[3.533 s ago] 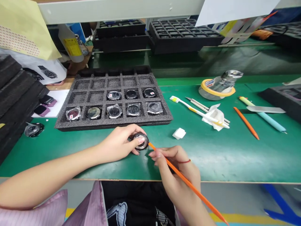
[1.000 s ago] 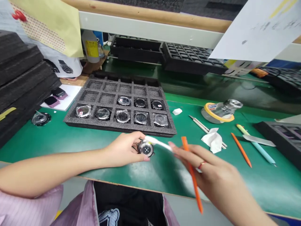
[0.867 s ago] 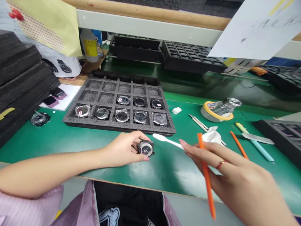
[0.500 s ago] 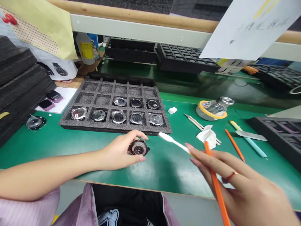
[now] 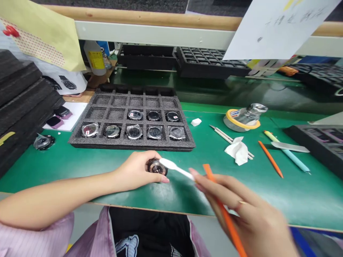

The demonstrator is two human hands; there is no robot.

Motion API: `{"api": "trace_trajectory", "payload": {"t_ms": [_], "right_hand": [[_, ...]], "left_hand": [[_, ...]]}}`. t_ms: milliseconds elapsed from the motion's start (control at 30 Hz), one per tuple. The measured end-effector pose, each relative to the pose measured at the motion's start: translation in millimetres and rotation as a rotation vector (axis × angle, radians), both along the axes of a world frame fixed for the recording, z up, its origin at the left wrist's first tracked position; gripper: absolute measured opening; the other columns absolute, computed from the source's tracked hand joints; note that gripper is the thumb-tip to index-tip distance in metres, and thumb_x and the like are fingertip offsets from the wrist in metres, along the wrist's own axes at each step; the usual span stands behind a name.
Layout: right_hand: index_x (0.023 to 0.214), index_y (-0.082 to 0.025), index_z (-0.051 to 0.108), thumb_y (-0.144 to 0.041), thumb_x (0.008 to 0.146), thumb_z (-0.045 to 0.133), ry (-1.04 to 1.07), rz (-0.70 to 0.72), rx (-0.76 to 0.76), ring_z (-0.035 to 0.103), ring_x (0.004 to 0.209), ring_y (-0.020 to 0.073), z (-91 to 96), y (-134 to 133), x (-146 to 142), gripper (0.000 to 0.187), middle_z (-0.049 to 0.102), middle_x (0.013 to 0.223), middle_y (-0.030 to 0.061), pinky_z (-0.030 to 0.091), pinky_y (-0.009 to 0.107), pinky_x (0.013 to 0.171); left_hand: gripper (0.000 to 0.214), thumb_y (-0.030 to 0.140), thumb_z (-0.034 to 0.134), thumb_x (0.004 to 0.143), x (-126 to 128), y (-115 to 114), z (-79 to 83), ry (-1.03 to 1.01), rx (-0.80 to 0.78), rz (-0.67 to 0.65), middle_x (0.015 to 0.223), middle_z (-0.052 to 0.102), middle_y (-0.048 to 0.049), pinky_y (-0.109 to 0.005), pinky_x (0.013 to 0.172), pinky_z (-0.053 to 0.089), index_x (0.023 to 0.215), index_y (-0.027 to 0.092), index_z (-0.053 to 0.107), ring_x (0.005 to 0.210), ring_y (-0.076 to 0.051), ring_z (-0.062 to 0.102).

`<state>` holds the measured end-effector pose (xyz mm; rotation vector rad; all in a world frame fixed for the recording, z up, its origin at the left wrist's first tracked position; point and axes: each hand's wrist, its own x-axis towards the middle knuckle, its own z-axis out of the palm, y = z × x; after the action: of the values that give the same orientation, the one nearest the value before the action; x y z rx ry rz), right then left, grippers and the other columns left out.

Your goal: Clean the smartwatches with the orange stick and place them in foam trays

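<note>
Eight watch cases sit in the grey foam tray in your head view. They fill the front row and three pockets of the row behind, so that much looks finished. A ninth watch case is out on the green mat, just in front of the tray's near edge, and by my reading it is the one in work and not yet ready to join the others. Your left hand is closed around it, thumb and fingers pinching its rim and pressing it to the mat. Your right hand is blurred, but it clearly grips two tools at once. A white brush is pinched at the fingertips, and an orange stick runs back across the fingers. The brush head lies on the face of the held case, touching it, while your right fingers stay just to its right. One more wrapped case lies well apart at the mat's left end.
</note>
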<state>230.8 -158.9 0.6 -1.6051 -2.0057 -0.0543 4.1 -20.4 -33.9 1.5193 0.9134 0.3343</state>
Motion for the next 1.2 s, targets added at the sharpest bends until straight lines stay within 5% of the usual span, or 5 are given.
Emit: {"api": "trace_trajectory", "payload": {"t_ms": [367,600,767,933,1200], "right_hand": [[0.110,-0.023,0.068,-0.017,0.095,0.063,0.032,-0.032,0.160,0.070,0.068,0.0125,-20.0,6.8,-5.4,0.017,0.075,0.089,0.0041,0.055,0.021,0.062],[0.106,-0.021,0.074,-0.015,0.102,0.045,-0.048,0.116,0.078,0.070,0.070,0.0134,-27.8,10.9,-19.9,0.029,0.075,0.090,0.0066,0.052,0.022,0.058],[0.102,-0.023,0.075,-0.031,0.097,0.062,-0.154,-0.173,0.193,0.069,0.064,0.0145,-13.9,7.5,18.6,0.016,0.076,0.090,0.0047,0.046,0.024,0.048],[0.103,-0.025,0.070,-0.013,0.092,0.065,0.138,0.130,0.124,0.073,0.072,0.0136,-24.2,28.8,6.5,0.017,0.077,0.090,0.0016,0.058,0.024,0.064],[0.099,-0.026,0.071,-0.009,0.090,0.065,0.192,0.144,0.147,0.074,0.072,0.0138,-26.6,36.4,12.4,0.020,0.077,0.088,0.0005,0.059,0.024,0.064]], "left_hand": [[0.048,0.056,0.080,0.077,3.3,2.5,2.9,-0.382,-0.490,0.140,0.094,0.074,-0.0095,-0.036,0.086,0.059,0.088,0.012,0.064,0.084,-0.019,0.074],[0.047,0.055,0.079,0.080,1.7,4.7,-2.2,-0.384,-0.516,0.118,0.090,0.076,-0.0100,-0.033,0.083,0.059,0.088,0.010,0.067,0.081,-0.018,0.073],[0.046,0.054,0.078,0.081,0.9,4.2,-3.4,-0.426,-0.551,0.082,0.088,0.074,-0.0099,-0.036,0.081,0.060,0.089,0.011,0.064,0.081,-0.020,0.074],[0.047,0.054,0.080,0.079,-0.3,6.1,-0.2,-0.454,-0.543,0.031,0.085,0.073,-0.0070,-0.030,0.073,0.058,0.094,0.013,0.063,0.077,-0.018,0.074],[0.047,0.057,0.077,0.081,0.6,8.7,0.9,-0.455,-0.510,-0.033,0.083,0.072,-0.0062,-0.026,0.064,0.054,0.092,0.015,0.062,0.072,-0.018,0.073]]}}
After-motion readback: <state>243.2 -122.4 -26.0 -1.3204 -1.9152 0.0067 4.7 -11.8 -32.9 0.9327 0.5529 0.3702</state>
